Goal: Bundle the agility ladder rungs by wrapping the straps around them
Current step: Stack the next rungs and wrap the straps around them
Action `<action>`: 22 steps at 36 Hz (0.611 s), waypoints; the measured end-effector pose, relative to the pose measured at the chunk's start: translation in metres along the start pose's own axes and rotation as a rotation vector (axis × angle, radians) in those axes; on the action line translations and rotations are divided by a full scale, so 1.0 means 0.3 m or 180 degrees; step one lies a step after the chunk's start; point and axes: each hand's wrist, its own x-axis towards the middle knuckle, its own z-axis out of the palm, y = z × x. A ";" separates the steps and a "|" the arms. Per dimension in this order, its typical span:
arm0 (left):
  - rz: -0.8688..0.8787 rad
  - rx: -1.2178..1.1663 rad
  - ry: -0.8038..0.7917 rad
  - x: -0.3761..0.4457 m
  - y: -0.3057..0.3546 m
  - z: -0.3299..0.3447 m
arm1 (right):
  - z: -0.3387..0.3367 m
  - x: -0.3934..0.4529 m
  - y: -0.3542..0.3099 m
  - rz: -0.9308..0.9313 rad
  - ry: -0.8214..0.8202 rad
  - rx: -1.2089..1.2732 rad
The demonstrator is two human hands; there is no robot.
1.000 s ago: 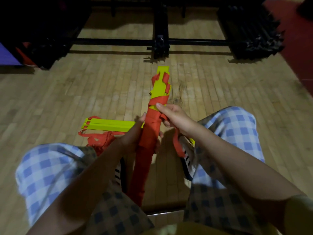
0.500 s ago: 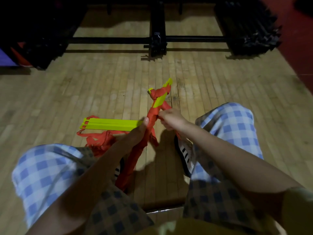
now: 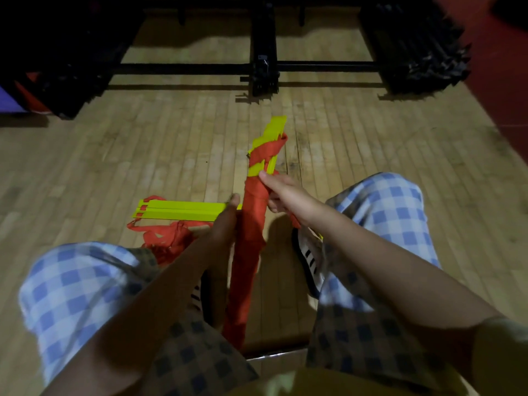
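My left hand [image 3: 225, 215] grips the wrapped bundle [image 3: 253, 224] upright btwn my knees to steady it, while my right hand [image 3: 281, 191] pinches the orange strap [image 3: 267, 151] against the yellow rungs [image 3: 275, 128] so the wrap stays tight.

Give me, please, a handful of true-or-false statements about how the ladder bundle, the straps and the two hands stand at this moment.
1. The right hand grips the strap-wrapped bundle. True.
2. The bundle's far end is fully covered by orange strap. False: yellow rungs still show there between the strap turns.
3. A second stack of yellow rungs lies on the wooden floor. True.
4. The loose orange straps lie to the right of the right knee. False: they lie by the left knee.
5. The left hand is well clear of the bundle. False: it is against the bundle's left side.
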 end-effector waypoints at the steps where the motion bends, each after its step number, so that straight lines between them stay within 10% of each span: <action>1: 0.0072 -0.0067 -0.0192 -0.015 0.006 0.004 | -0.001 -0.004 -0.003 -0.0050 -0.0091 0.0146; 8: -0.0056 -0.0140 -0.1708 -0.071 0.038 -0.052 | -0.022 -0.012 -0.015 -0.0150 -0.0300 0.0289; 22: 0.0271 -0.0207 -0.0745 0.000 -0.016 -0.032 | -0.021 0.020 0.014 -0.0400 0.0741 -0.0218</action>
